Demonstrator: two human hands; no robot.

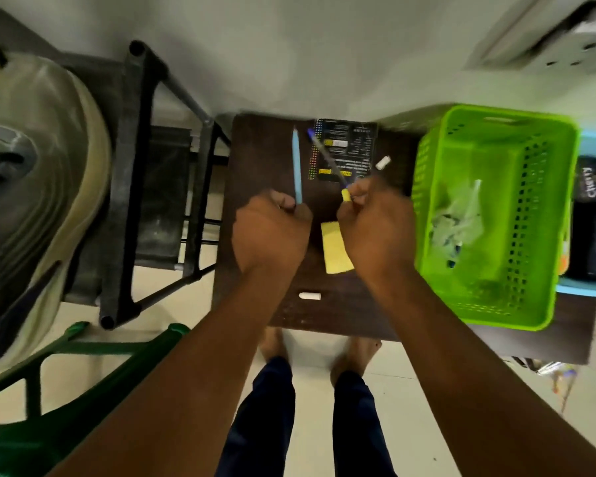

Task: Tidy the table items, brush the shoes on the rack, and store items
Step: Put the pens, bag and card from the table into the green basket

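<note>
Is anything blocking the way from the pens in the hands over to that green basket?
Nothing visible does. The left hand holds a light blue pen, the right hand a darker pen; the green basket sits open-topped just right of them.

On the round dark tin (594, 179) lying right of the green basket (489, 215), the white word "Cherry" shows, seen upside down, while the fine print on the black card (350, 146) on the counter (255, 160) is too small to read.
</note>
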